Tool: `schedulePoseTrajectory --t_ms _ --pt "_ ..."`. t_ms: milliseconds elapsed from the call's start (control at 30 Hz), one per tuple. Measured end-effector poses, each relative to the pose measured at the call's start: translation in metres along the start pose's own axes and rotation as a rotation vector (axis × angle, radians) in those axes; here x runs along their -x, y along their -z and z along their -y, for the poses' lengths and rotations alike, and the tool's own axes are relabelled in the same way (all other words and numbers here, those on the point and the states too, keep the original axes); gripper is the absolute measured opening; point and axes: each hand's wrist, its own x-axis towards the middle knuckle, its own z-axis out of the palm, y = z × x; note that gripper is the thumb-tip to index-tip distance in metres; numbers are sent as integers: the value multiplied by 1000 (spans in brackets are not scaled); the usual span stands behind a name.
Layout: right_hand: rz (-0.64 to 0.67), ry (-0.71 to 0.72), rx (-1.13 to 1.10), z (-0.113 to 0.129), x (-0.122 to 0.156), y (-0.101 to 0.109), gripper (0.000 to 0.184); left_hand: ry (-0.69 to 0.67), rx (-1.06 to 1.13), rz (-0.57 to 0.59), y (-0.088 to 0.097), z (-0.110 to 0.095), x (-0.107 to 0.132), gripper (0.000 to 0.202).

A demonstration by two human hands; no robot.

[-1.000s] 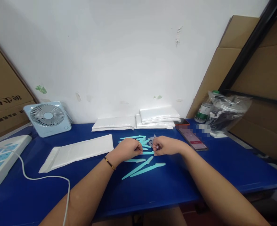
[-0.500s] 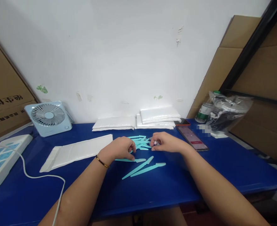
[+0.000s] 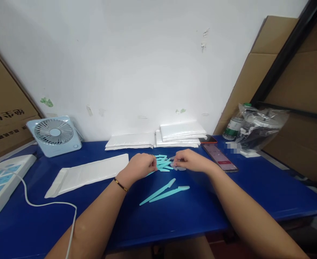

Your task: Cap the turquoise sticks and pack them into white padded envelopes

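Note:
A small heap of thin turquoise plastic razors (image 3: pixel 163 163) lies on the blue table (image 3: pixel 174 223). My left hand (image 3: pixel 141 165) is curled at the heap's left side, fingers closed on one of the razors. My right hand (image 3: pixel 188 160) is at the heap's right side, pinching a small clear cap (image 3: pixel 178 167). Two more turquoise razors (image 3: pixel 164 191) lie side by side on the table in front of my hands.
A white padded envelope (image 3: pixel 87 173) lies to the left, with stacks of them (image 3: pixel 158 138) against the wall. A small blue fan (image 3: pixel 54 135), a power strip and white cable (image 3: pixel 2 178), a phone (image 3: pixel 220 157), a bottle and a plastic bag (image 3: pixel 258 127) ring the table. Cardboard stands on both sides.
Both hands moved away from me toward the heap. The single razor that lay just in front of my left hand is gone from there, and my left hand has closed on one.

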Motion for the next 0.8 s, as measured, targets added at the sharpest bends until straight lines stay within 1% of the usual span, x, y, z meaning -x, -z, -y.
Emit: schedulePoseTrajectory --t_ms 67,100,167,200,333,367,433,500,567,700,800 --pt "-88 -98 15 -8 3 7 30 16 0 -85 -3 4 -4 15" --pt "-127 -116 27 -9 4 9 30 21 12 -118 -5 5 -5 19" --pt "-143 -77 40 -6 5 10 31 16 41 -144 -6 5 -6 28" --pt "-110 -29 34 -2 5 8 30 7 54 -139 -6 4 -5 29" --pt "150 163 31 18 1 -7 21 -36 100 -48 -4 -4 1 24" --pt "186 183 50 21 -1 -11 17 -46 111 -21 -3 -6 3 26" --pt "214 188 87 25 -3 -16 11 -72 122 27 -2 -10 6 29" --pt "190 173 98 24 -3 -16 11 -96 106 56 -2 -13 8 26" --pt "134 157 90 20 -1 -12 10 -93 55 48 -2 -16 8 21" --pt "21 113 88 7 2 -2 7 -72 -101 -53 -1 -17 2 19" --pt "-91 45 123 -6 1 1 6 -54 -195 -127 -2 -10 -5 22"
